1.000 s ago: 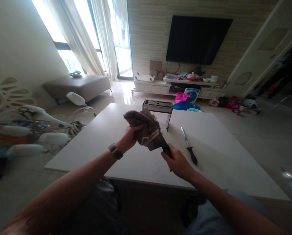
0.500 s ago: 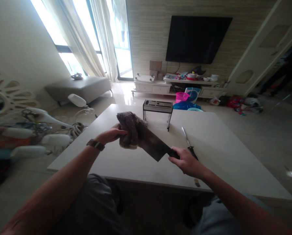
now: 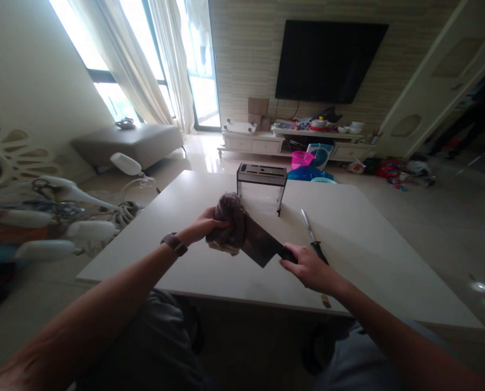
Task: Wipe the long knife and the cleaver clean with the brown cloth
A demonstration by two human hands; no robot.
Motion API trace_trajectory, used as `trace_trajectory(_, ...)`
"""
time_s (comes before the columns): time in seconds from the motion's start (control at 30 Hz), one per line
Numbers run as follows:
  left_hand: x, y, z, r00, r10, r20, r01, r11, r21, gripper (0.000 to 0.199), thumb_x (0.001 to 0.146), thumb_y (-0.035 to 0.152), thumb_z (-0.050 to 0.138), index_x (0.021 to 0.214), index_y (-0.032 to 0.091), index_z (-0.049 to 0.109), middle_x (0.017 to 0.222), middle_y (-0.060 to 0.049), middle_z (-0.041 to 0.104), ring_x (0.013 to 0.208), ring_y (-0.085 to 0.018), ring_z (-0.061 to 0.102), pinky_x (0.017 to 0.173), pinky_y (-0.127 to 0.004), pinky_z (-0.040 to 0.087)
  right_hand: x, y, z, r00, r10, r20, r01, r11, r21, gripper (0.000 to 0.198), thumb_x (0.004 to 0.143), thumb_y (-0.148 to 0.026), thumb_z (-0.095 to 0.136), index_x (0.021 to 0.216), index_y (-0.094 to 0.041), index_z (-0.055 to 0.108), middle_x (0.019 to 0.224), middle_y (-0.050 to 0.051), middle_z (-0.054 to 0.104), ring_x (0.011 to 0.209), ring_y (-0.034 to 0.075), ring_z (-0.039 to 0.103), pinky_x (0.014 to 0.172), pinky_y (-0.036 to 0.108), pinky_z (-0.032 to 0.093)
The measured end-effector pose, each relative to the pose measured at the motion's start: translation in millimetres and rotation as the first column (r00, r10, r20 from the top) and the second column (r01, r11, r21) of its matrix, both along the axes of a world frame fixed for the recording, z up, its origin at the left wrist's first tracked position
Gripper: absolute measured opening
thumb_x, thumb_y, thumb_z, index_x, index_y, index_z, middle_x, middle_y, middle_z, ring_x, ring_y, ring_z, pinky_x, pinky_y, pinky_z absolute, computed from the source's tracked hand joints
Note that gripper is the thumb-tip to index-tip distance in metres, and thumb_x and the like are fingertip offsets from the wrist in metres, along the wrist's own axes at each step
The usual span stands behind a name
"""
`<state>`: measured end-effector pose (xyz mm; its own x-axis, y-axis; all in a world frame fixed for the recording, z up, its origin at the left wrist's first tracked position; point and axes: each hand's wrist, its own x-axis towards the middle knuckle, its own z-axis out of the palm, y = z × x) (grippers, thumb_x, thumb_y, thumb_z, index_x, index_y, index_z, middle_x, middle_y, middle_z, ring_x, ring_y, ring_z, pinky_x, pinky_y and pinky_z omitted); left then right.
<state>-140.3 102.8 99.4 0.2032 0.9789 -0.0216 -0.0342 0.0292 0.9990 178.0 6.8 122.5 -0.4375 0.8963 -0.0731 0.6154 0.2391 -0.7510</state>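
Note:
My right hand (image 3: 310, 267) is closed round the black handle of a cleaver (image 3: 261, 241), whose broad dark blade points up and to the left above the white table (image 3: 372, 260). In my left hand (image 3: 204, 225) is a bunched grey-brown cloth (image 3: 228, 225), folded over the far part of the blade, so the blade's tip is hidden. Just right of the cleaver, a sharpening steel (image 3: 311, 231) with a black handle lies on the table, its lower end partly covered by my right hand.
A clear-sided knife block (image 3: 261, 187) with a slotted dark top stands at the table's far side. A small coloured sticker or packet (image 3: 326, 301) lies by the near edge. White lamp parts (image 3: 90, 231) and cables crowd the floor at the left. Beyond the table is a pink basket (image 3: 302, 160).
My left hand has slid the cloth along the blade to the right, closer to the cleaver's handle. My right hand and the cleaver have stayed nearly still.

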Motion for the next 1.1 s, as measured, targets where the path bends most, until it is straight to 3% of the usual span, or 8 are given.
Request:
trace_trajectory(0.17,-2,6,1.0,0.993,0.050,0.110,-0.049,0.999,-0.016,0.043,0.052,0.017,0.092,0.091,0.011,0.075,0.095,-0.013,0.078,0.083,-0.027,0.075,0.080,-0.040,0.062,-3,1,4,0.999,-0.018,-0.049,0.018,1.000,-0.008,0.014,0.091,-0.030,0.059,0.085,-0.018,0.062,0.064,-0.002,0.054,0.057,0.013,0.049,0.050,0.024,0.034)
trace_trajectory(0.4,-26,14,2.3,0.991,0.082,0.107,-0.080,0.997,-0.020,0.052,0.052,0.018,0.093,0.100,0.010,0.074,0.100,-0.015,0.078,0.087,-0.027,0.075,0.082,-0.036,0.062,11,6,15,0.999,-0.009,-0.039,0.006,0.997,-0.079,0.012,0.088,-0.028,0.061,0.084,-0.018,0.062,0.062,-0.004,0.054,0.052,0.011,0.047,0.050,0.024,0.034)
trace_trajectory(0.53,-33,9,1.2,0.995,-0.080,0.056,0.083,0.994,-0.064,0.051,0.057,0.019,0.092,0.104,0.014,0.074,0.104,-0.013,0.078,0.091,-0.027,0.075,0.081,-0.034,0.063,15,6,15,0.999,0.007,-0.053,-0.013,0.994,-0.112,0.011,0.086,-0.028,0.062,0.083,-0.017,0.064,0.062,-0.003,0.055,0.053,0.011,0.048,0.050,0.024,0.035)
trace_trajectory(0.67,-17,-3,-0.4,0.976,-0.214,-0.036,0.211,0.975,-0.063,0.052,0.056,0.015,0.092,0.105,0.018,0.075,0.104,-0.010,0.079,0.094,-0.027,0.075,0.080,-0.032,0.063,11,5,12,0.999,0.037,-0.038,-0.042,0.989,-0.141,0.010,0.086,-0.027,0.063,0.085,-0.017,0.065,0.063,-0.003,0.055,0.051,0.011,0.048,0.049,0.024,0.034)
trace_trajectory(0.87,-3,2,-0.3,0.991,-0.129,-0.026,0.129,0.992,-0.004,0.038,0.055,0.014,0.090,0.091,0.015,0.077,0.091,-0.009,0.079,0.080,-0.026,0.075,0.072,-0.034,0.063,9,4,11,0.997,0.045,-0.058,-0.053,0.989,-0.138,0.012,0.088,-0.029,0.062,0.084,-0.018,0.064,0.063,-0.003,0.055,0.052,0.011,0.048,0.048,0.023,0.034)
trace_trajectory(1.1,-30,13,5.3,1.000,-0.008,-0.009,0.008,1.000,-0.009,0.050,0.052,0.020,0.093,0.098,0.011,0.076,0.101,-0.015,0.078,0.090,-0.030,0.075,0.083,-0.041,0.062,16,6,17,0.999,0.047,-0.022,-0.049,0.992,-0.116,0.011,0.088,-0.029,0.062,0.086,-0.018,0.065,0.061,-0.004,0.054,0.054,0.012,0.049,0.053,0.025,0.036)
